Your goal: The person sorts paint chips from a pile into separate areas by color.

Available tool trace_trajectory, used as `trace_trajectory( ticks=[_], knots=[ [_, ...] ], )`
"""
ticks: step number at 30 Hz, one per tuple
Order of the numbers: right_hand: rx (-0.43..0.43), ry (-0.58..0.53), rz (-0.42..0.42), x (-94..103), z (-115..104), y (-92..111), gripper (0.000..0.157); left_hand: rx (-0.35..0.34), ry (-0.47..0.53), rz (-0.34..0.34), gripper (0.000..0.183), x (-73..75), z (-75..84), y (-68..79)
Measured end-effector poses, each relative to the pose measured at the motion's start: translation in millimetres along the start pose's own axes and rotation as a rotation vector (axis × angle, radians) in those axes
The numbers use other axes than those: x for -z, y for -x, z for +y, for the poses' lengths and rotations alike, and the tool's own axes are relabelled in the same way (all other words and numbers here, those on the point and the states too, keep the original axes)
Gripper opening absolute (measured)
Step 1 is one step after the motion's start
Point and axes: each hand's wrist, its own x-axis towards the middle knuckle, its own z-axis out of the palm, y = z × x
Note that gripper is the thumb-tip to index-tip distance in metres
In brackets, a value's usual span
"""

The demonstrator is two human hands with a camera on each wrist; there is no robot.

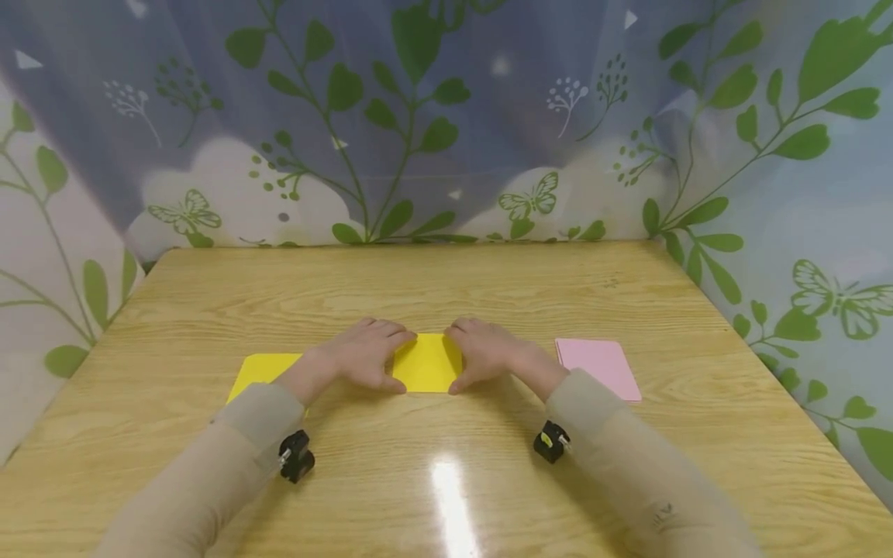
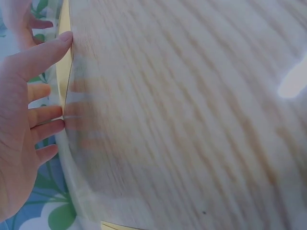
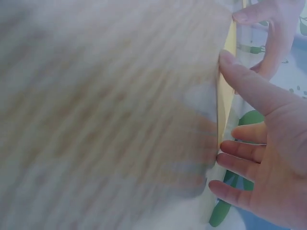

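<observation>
A yellow square card (image 1: pixel 427 363), perhaps several in a stack, lies flat on the wooden table (image 1: pixel 432 287) in the head view. My left hand (image 1: pixel 368 353) touches its left side, thumb at the near corner and forefinger at the far one. On the opposite side my right hand (image 1: pixel 483 350) mirrors this. Both wrist views show the left hand (image 2: pixel 21 115) and right hand (image 3: pixel 273 143) with extended thumbs on the card's near edge and the other fingers spread low beside it. From these low angles the yellow card (image 3: pixel 226 91) is a thin strip.
More yellow card (image 1: pixel 261 370) lies at the left, partly covered by the left forearm. A stack of pink cards (image 1: pixel 601 368) sits beyond the right sleeve. Leaf-patterned curtains (image 1: pixel 488 116) surround the table's back and sides. Small black devices (image 1: pixel 296 456) are strapped at both wrists.
</observation>
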Motion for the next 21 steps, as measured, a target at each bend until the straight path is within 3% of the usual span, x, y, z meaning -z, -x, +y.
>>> trace_trajectory(
  ticks=[9, 21],
  knots=[
    [-0.025, -0.013, -0.066, 8.5, -7, -8, 0.095, -0.025, 0.009, 0.023, 0.082, 1.8, 1.3, -0.9],
    [-0.085, -0.037, -0.094, 8.9, -5, -12, 0.103, -0.028, -0.018, 0.021, 0.082, 1.5, 1.1, -2.4]
  ],
)
